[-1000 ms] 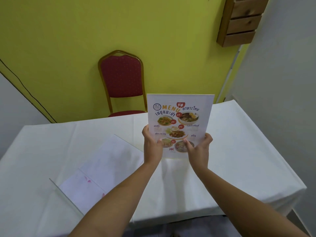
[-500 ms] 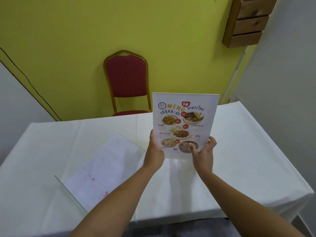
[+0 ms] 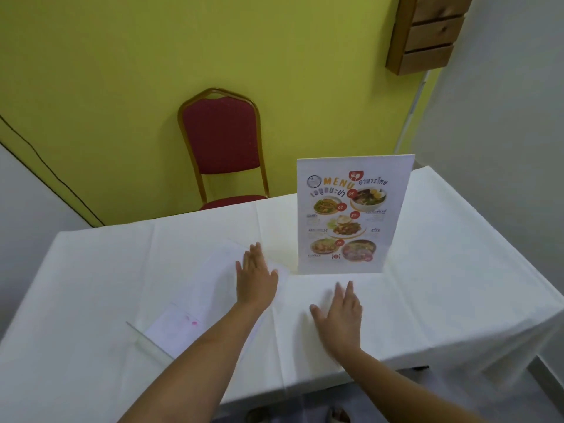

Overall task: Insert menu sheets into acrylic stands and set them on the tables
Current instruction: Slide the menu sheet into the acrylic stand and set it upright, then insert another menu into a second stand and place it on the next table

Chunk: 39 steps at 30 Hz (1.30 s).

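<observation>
A colourful menu sheet in a clear acrylic stand (image 3: 348, 215) stands upright on the white-clothed table (image 3: 457, 285), right of centre, facing me. My left hand (image 3: 256, 276) hovers open just left of it, over the far end of a second acrylic stand (image 3: 195, 303) that lies flat with a pale sheet inside. My right hand (image 3: 338, 315) is open, palm down, a little in front of the upright stand. Neither hand touches the upright stand.
A red padded chair (image 3: 222, 141) with a gold frame stands behind the table against the yellow-green wall. A wooden slatted box (image 3: 427, 35) hangs at the upper right. A white wall closes the right side, near the table's right edge.
Both hands held the menu stand above the table before. It now stands on the cloth and both hands have let go and drawn back toward me.
</observation>
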### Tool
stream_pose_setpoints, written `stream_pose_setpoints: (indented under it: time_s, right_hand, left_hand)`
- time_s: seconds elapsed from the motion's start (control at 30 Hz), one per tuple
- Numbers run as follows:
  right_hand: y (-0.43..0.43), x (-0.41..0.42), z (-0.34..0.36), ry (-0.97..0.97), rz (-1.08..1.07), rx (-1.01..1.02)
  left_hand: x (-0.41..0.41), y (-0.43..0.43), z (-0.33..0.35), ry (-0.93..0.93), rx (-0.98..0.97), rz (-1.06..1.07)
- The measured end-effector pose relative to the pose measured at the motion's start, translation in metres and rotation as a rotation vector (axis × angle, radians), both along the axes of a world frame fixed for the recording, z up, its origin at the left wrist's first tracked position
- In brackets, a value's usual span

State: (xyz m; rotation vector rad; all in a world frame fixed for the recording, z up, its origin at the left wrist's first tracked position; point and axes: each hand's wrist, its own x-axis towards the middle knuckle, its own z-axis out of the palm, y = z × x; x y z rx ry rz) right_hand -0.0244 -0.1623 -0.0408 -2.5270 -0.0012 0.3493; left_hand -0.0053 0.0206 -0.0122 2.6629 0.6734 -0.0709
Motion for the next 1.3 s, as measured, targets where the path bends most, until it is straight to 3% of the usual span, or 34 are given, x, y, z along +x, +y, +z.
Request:
stream_pose_setpoints:
  time_s: [0.07,0.17,0.33,0.67,0.73,1.0,1.17,1.3]
  right_hand:
    - [0.024,-0.02,-0.002,0.011,0.199,-0.108]
    - [0.069,-0.043,0.0,0.043,0.363,-0.163]
    - [0.124,-0.059,-0.006,0.149,0.318,-0.197]
    - [0.133,-0.062,-0.009,0.127,0.274,-0.236]
    - [0.132,-0.062,-0.007,0.137,0.252,-0.194]
    - [0.143,-0.059,0.006,0.184,0.012,0.052]
    - [0.15,-0.069,0.027,0.073,-0.076,0.574]
    - [0.155,-0.047,0.057,-0.036,-0.02,0.598]
  left_hand:
    - [-0.016,0.029,-0.011,0.087,0.119,0.071]
    - [-0.038,0.069,-0.024,0.162,0.14,0.169]
    - [-0.057,0.11,-0.032,0.17,0.055,0.211]
    - [-0.038,0.145,-0.014,0.135,0.046,0.31]
    - [-0.035,0.151,-0.013,0.139,0.042,0.307]
    - [-0.047,0.154,-0.006,-0.218,-0.105,0.393]
    - [-0.053,0.156,0.01,-0.355,-0.216,0.484]
    - [-0.043,0.164,0.032,-0.485,-0.36,0.555]
